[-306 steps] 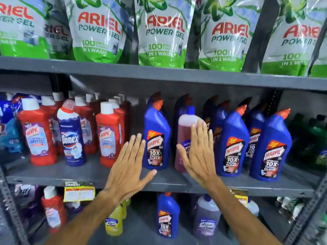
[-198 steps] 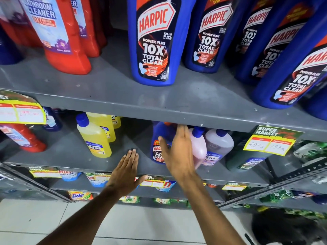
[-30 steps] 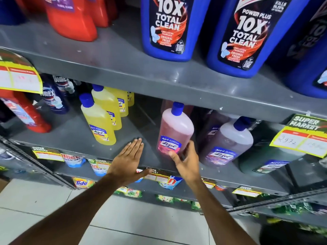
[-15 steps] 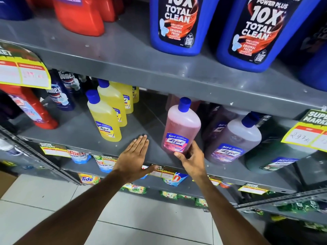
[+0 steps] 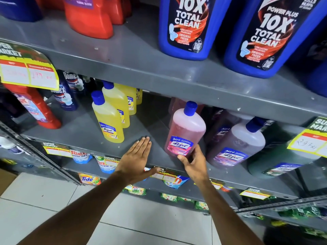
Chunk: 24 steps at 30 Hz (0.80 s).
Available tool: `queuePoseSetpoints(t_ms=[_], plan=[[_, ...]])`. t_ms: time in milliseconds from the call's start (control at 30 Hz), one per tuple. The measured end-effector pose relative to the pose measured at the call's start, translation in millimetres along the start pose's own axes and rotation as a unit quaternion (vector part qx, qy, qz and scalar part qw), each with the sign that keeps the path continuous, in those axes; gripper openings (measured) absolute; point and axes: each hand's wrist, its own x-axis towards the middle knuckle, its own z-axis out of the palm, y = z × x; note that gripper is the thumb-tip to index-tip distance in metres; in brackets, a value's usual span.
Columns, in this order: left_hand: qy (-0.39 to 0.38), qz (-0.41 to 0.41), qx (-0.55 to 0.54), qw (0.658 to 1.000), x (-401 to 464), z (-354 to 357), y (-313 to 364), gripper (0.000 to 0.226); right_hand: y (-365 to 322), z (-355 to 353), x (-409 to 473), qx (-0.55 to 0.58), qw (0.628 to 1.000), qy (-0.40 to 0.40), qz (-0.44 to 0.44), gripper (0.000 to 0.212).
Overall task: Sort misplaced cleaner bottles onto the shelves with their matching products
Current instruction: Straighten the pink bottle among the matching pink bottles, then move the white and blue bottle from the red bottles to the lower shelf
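A pink Lizol bottle (image 5: 185,131) with a blue cap stands on the lower grey shelf (image 5: 85,131), in front of other pink bottles. My right hand (image 5: 193,161) grips its base, thumb on the label. My left hand (image 5: 137,160) is flat and open at the shelf's front edge, holding nothing. A purple Lizol bottle (image 5: 237,144) stands right of the pink one. Yellow Lizol bottles (image 5: 108,119) stand to the left. Blue Harpic bottles (image 5: 187,27) and red Harpic bottles (image 5: 90,16) stand on the shelf above.
A red Harpic bottle (image 5: 39,110) and dark blue Domex bottles (image 5: 65,96) stand at the lower shelf's left end. A dark green bottle (image 5: 276,161) is at the right. Yellow price tags (image 5: 28,73) hang off the shelf edges. Detergent pouches (image 5: 88,178) sit below; tiled floor (image 5: 132,220).
Since a second ago the view has shifted a little; my right hand stays on the pink bottle's base and my left hand stays flat at the shelf edge.
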Motion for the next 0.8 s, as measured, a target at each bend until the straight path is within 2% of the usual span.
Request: queuePoseSetpoints(t_ms=[267,333,433,500,567,633,733,800], plan=[[-0.016,0.006,0.007,1.0,1,-4,2,0.112,3,-3,1,0.0,1.0,-0.015,-0.01,0.066],[-0.033,0.003,0.013,0.999,0,-8,4,0.112,-1,-4,-2,0.019,1.0,-0.019,-0.008,0.072],[-0.052,-0.02,-0.003,0.998,-6,-23,13,0.114,-9,-11,-17,0.065,0.997,0.004,-0.033,0.092],[-0.027,-0.003,-0.006,1.0,-22,-37,20,0.111,-15,-15,-41,0.057,0.995,0.044,-0.063,0.094],[0.016,0.026,0.004,1.0,-44,-56,26,0.103,-19,-14,-65,0.0,0.989,0.105,-0.108,0.085],[0.038,0.031,0.001,0.999,-65,-81,25,0.099,-35,-9,-88,-0.057,0.978,0.133,-0.148,0.076],[0.044,0.016,0.026,0.999,-91,-131,6,0.096,-76,14,-113,-0.042,0.977,0.095,-0.188,0.059],[0.04,-0.003,0.047,0.998,-109,-169,-16,0.094,-122,50,-126,-0.039,0.963,0.069,-0.256,0.048]])
